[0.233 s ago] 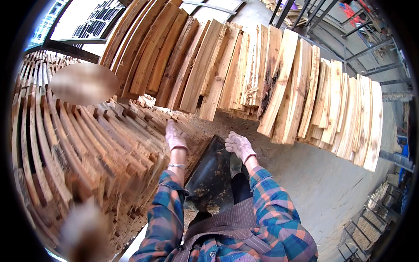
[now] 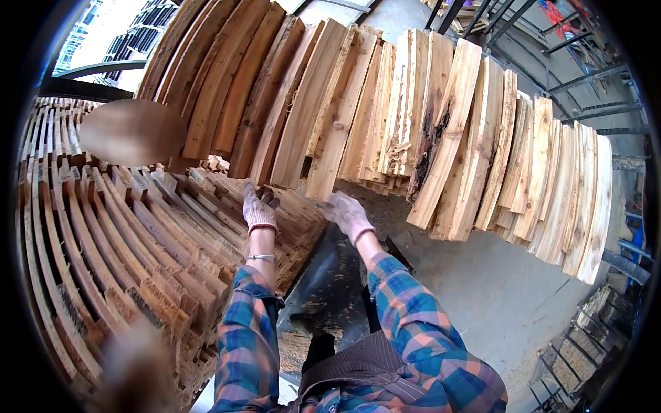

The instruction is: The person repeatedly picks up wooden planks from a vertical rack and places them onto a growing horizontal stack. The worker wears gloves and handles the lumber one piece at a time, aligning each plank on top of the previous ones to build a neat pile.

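Observation:
Both my hands wear pale knit work gloves. Fingers spread a little, my left hand [image 2: 261, 208] is open by the near ends of the upper planks, over the edge of the left-hand stack of wood strips [image 2: 148, 237]. My right hand [image 2: 349, 216] reaches leftward, fingers stretched out, at the lower end of a light plank [image 2: 339, 131]; whether it touches the plank I cannot tell. That plank belongs to a long row of rough boards lying side by side across the top of the view. One board [image 2: 446, 138] in the row has dark, rotten bark along its edge.
A black metal sheet [image 2: 323, 272] with sawdust on it lies below my hands, beside the stack. Grey concrete floor [image 2: 482, 296] spreads to the right. Black metal racks [image 2: 592, 89] stand at the far right, with another rack [image 2: 575, 351] lower right.
My right hand has moved left, from over the gap below the row to the plank ends. The left hand has shifted slightly left, its fingers more spread. The whole view has tilted slightly.

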### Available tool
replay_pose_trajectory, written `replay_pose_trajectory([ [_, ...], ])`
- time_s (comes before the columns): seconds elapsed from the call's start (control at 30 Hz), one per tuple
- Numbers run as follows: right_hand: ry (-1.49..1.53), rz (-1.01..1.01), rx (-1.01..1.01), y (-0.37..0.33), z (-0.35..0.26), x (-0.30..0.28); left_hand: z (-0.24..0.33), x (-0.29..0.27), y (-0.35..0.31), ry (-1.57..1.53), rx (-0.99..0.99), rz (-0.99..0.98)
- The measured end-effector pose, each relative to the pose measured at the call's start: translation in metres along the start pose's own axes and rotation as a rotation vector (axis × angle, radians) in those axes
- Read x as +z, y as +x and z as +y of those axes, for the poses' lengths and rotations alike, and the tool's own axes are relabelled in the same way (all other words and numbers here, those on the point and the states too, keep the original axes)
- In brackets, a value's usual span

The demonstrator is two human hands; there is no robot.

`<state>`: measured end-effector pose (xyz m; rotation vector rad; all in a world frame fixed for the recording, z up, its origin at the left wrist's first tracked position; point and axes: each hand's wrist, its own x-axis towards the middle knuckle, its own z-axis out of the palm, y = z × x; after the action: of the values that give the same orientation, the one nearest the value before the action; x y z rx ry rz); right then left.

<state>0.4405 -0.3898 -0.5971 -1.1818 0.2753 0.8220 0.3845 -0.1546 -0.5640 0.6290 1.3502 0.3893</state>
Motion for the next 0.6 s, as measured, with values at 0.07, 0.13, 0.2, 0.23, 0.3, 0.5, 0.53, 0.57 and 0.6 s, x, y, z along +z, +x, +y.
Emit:
replay_pose_trajectory([
  [0.07,-0.369,-0.035,-0.275,0.022,0.006,-0.003,-0.006,0.030,-0.015,-0.072,-0.059,-0.104],
  [0.13,-0.124,0.008,0.005,0.019,-0.010,0.007,-0.013,0.039,-0.026,-0.157,-0.042,-0.137],
  [0.2,0.305,-0.052,0.262,-0.003,-0.036,0.021,-0.019,0.007,-0.022,0.002,0.257,-0.343],
  [0.23,0.353,-0.180,0.208,-0.013,-0.049,-0.003,-0.024,0.028,-0.048,0.033,0.193,-0.416],
  [0.3,0.422,-0.345,0.175,-0.070,-0.070,-0.021,-0.025,0.052,-0.117,0.072,-0.123,-0.518],
  [0.5,0.420,-0.175,0.620,-0.205,-0.010,-0.020,-0.022,-0.020,-0.243,1.266,0.307,-0.798],
  [0.53,-0.538,-0.210,0.358,-0.203,-0.017,-0.036,-0.021,-0.035,-0.262,1.335,0.360,-0.779],
  [0.57,-0.245,-0.139,0.275,-0.202,-0.027,-0.019,-0.018,-0.048,-0.282,1.427,0.410,-0.765],
  [0.6,0.056,-0.129,0.210,-0.201,-0.042,-0.001,-0.036,-0.068,-0.294,1.592,0.390,-0.643],
])
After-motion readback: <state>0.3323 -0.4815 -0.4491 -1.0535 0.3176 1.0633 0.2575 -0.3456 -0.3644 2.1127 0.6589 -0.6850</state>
